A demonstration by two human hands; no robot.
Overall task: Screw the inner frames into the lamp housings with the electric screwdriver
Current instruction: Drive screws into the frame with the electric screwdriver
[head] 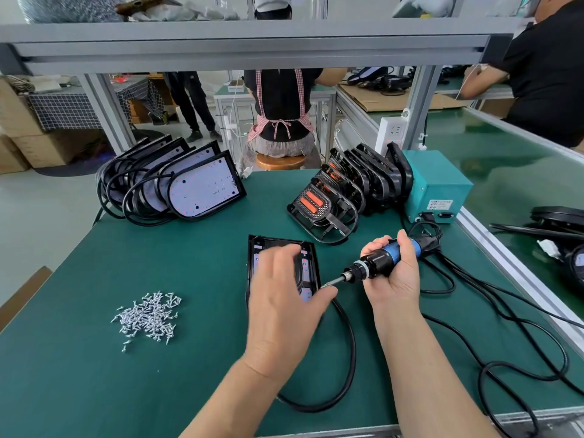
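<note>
Single head-worn wide-angle view; faces forward and down; close over desk (94, 358); workshop beyond fills upper frame.

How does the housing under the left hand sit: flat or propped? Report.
Flat: the housing lies face up on the green mat.

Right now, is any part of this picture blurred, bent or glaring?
Head view: the fingertips of the left hand are smeared by motion over the lamp housing, while the right hand and its electric screwdriver look sharp. Head view: the wide lens tilts the grey frame post at right. Head view: soft even light, with pale reflections on the glossy green belt.
</note>
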